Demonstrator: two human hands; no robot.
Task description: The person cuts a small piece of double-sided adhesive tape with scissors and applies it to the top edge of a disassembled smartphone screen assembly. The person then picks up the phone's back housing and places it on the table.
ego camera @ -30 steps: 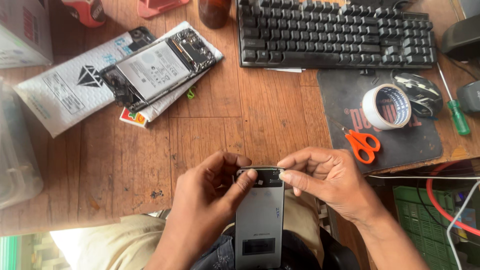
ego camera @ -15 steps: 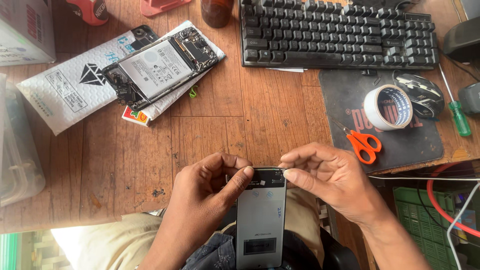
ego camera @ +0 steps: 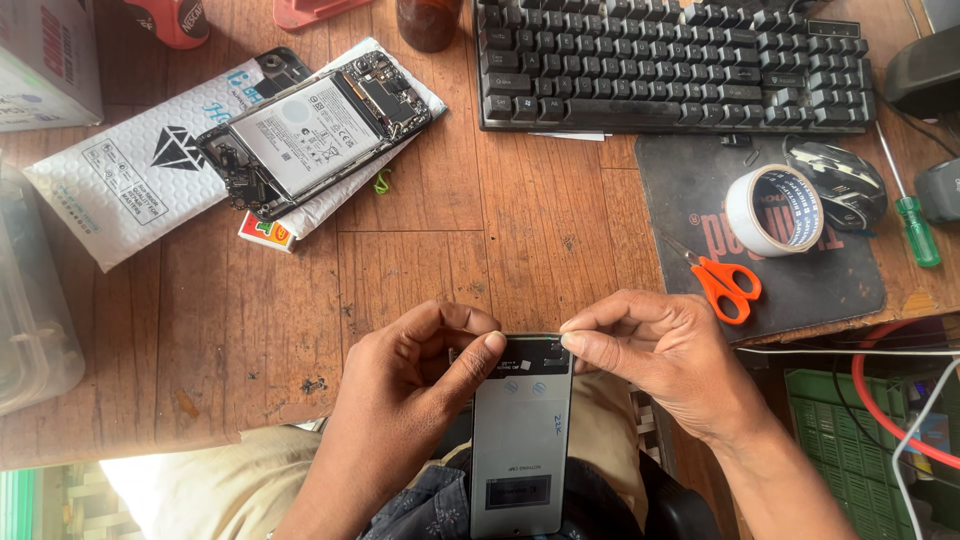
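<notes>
I hold a grey phone back panel (ego camera: 520,440) upright over my lap, just below the wooden table's front edge. My left hand (ego camera: 400,400) grips its left side, the thumb pressed on the dark camera strip at the top. My right hand (ego camera: 660,365) pinches the top right corner of that strip with thumb and forefinger. On the table at the upper left, an opened phone (ego camera: 315,130) with its battery showing lies on a white padded envelope (ego camera: 130,185).
A black keyboard (ego camera: 670,60) lies at the back. A dark mouse pad (ego camera: 790,280) carries orange scissors (ego camera: 725,285), a tape roll (ego camera: 775,210) and a mouse (ego camera: 845,185). A green screwdriver (ego camera: 915,220) is at the right, a clear plastic box (ego camera: 25,320) at the left.
Both hands and the panel have stayed nearly in place; the fingers shifted slightly along the top strip of the panel.
</notes>
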